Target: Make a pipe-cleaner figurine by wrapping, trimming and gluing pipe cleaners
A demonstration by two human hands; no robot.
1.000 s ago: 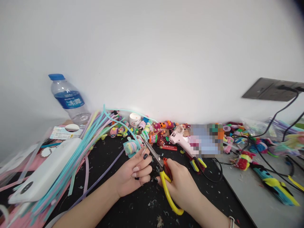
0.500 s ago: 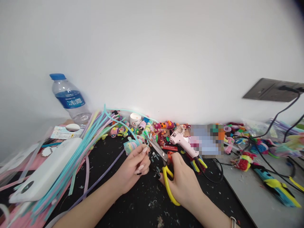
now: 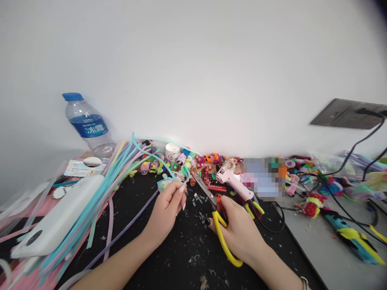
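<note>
Trimming step in hand: left hand (image 3: 165, 211) pinching pastel rainbow fuzzy pipe-cleaner coil (image 3: 165, 183) at fingertips, right hand (image 3: 238, 231) curled through yellow-handled steel scissors (image 3: 216, 209), blades nearly closed just right of coil; next, probably opening blades around stray end.

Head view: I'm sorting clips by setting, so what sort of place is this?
Probably a home craft desk against a white wall. Pastel fuzzy pipe-cleaner stems lie fanned on the black mat, a pink hot-glue gun lies near small colourful finished figures, and the right hand holds yellow-handled scissors.
</note>
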